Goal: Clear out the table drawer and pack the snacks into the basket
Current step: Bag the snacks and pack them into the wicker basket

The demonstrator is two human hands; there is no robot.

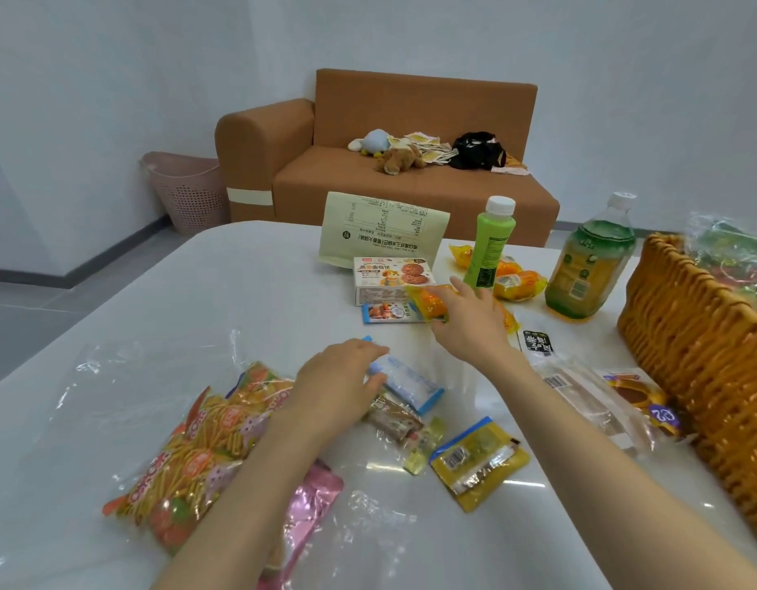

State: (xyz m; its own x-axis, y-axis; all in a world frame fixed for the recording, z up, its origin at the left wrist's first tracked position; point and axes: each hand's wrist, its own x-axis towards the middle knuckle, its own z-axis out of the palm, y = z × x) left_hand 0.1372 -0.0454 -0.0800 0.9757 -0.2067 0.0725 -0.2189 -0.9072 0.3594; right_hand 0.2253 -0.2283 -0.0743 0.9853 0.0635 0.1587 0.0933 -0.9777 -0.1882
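Wicker basket (687, 359) at the right edge of the white bench (240, 300), snack packets scattered left of it, right hand (470, 323) left of the basket, fingers pinching an orange packet (425, 302), left hand (336, 379) farther left, fingers curled round a blue-white packet (411, 385)

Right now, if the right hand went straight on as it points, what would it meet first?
Probably the cookie box, just beyond the orange packet the right hand holds; depth is unclear.

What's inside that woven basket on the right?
Crinkled clear plastic packaging with green and red bits pokes above the basket rim. Its woven wall hides whatever lies deeper.
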